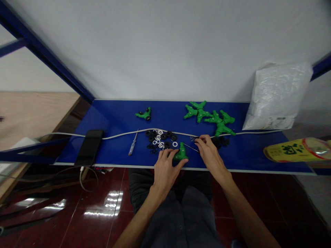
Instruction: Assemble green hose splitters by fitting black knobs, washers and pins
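Observation:
My left hand has its thumb and fingers closed around a green plastic Y-shaped hose connector near the shelf's front edge. My right hand is bent down at the surface, fingertips together beside a few small screws; whatever is between them is too small to make out. A thin metal rod lies between the hands, its right end hidden by my right hand. White rings and black round caps are scattered left of the connector. Small black parts lie right of my right hand.
More green connectors lie at the back right, and one with black caps at the back left. A screwdriver, a phone and a white cable cross the left side. A white package and yellow bottle are right.

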`<state>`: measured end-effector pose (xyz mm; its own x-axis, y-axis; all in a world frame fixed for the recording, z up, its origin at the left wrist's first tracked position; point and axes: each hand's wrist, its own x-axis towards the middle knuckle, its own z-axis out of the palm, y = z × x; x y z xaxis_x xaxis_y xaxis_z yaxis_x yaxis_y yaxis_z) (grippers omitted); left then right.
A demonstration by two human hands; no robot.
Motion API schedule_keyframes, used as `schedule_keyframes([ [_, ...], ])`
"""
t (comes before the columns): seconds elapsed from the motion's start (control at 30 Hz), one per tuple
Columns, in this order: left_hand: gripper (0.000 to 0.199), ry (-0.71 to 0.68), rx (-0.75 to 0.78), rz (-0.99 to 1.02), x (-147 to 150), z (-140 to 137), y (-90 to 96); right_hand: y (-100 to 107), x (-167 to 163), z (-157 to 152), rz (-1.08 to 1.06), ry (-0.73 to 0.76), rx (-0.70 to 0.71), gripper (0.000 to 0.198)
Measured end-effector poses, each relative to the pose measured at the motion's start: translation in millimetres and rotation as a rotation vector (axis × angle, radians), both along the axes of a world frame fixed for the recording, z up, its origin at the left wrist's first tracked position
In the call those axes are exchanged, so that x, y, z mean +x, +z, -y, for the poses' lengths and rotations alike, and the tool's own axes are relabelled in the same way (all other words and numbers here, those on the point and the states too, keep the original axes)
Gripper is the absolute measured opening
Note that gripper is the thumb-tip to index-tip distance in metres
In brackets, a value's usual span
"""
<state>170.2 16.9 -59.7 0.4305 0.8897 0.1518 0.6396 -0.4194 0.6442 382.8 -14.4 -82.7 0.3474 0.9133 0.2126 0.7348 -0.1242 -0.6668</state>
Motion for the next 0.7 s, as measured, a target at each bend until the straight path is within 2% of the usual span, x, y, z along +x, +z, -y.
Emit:
schedule_keyframes([
  [0.1, 0.054, -0.028, 0.031, 0.017, -0.4, 3.4, -4.5, 3.2, -3.4, 0.5, -0.025, 0.019, 0.032, 0.030],
  [0.2, 0.054, -0.051, 0.038, 0.005, 0.5, 4.2, -11.0, 11.4, -12.2, 3.2, -0.085, -0.024, 0.090, 0.028],
  [0.27, 0.049, -0.073, 0.049, 0.020, 1.0, 2.3, -15.8, 19.4, -22.0, 6.4, -0.322, -0.088, 0.131, 0.025],
  [0.37, 0.047, -0.125, 0.073, 0.064, 0.5, -3.1, -21.1, 32.2, -39.9, 12.2, -0.895, -0.137, 0.161, 0.028],
  [0.43, 0.046, -0.163, 0.081, 0.086, -1.0, -7.2, -22.7, 39.8, -50.4, 16.1, -1.167, -0.135, 0.156, 0.027],
  [0.53, 0.045, -0.211, 0.086, 0.104, -3.6, -12.6, -23.2, 49.7, -60.3, 21.8, -1.385, -0.146, 0.137, 0.026],
  [0.7, 0.043, -0.243, 0.128, 0.130, -5.2, -16.7, -24.4, 66.2, -65.8, 31.2, -1.514, -0.129, 0.121, 0.028],
])
